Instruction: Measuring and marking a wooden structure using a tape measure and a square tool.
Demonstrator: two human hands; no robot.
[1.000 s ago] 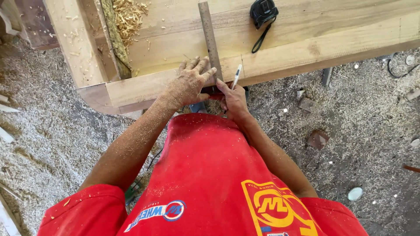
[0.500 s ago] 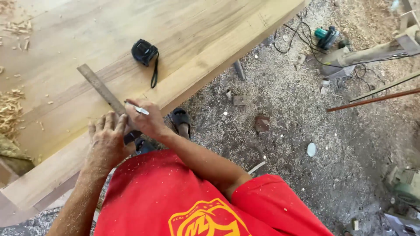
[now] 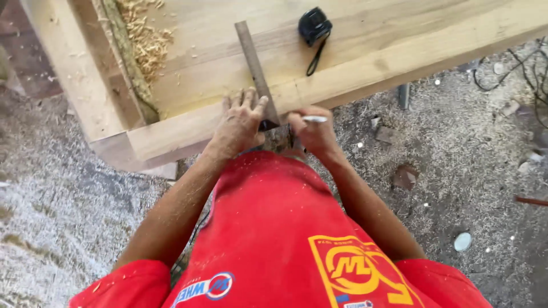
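Note:
My left hand (image 3: pixel 238 122) lies flat on the near edge of a big wooden slab (image 3: pixel 354 40), pressing against a metal try square (image 3: pixel 255 71) whose blade runs away across the wood. My right hand (image 3: pixel 313 132) sits just right of the square at the slab's edge and holds a white pen (image 3: pixel 314 119) lying sideways. Sawdust covers both forearms. A black tape measure (image 3: pixel 314 27) with a strap rests on the slab beyond the hands.
Wood shavings (image 3: pixel 144 35) fill a groove along the slab's left end. The floor (image 3: pixel 468 148) is covered in sawdust, small wood offcuts (image 3: pixel 405 177), cables (image 3: pixel 531 68) at right and a white round lid (image 3: pixel 463 241).
The view swung back from the right so the slab's left end shows again. Both hands stay at the square on the slab's edge; the pen now lies sideways in my right hand.

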